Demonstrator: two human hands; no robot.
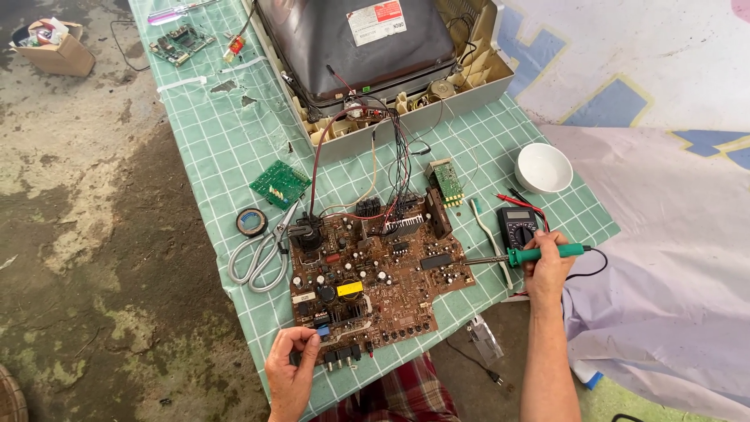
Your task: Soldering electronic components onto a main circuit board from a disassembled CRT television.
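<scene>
A large brown circuit board [375, 270] lies on the green checked tablecloth [226, 141], wired to an opened television set [375, 59] behind it. My left hand [293, 359] grips the board's near left corner, fingers by a small blue part. My right hand [547, 270] holds a green-handled soldering iron [539, 254]. Its metal tip points left and reaches the board's right edge.
Scissors [262, 254] and a roll of black tape [251, 223] lie left of the board. A small green board [280, 184] sits behind them. A black multimeter [517, 227], a white toothbrush [488, 238] and a white bowl [544, 167] are at the right. A cardboard box [51, 47] stands on the concrete floor.
</scene>
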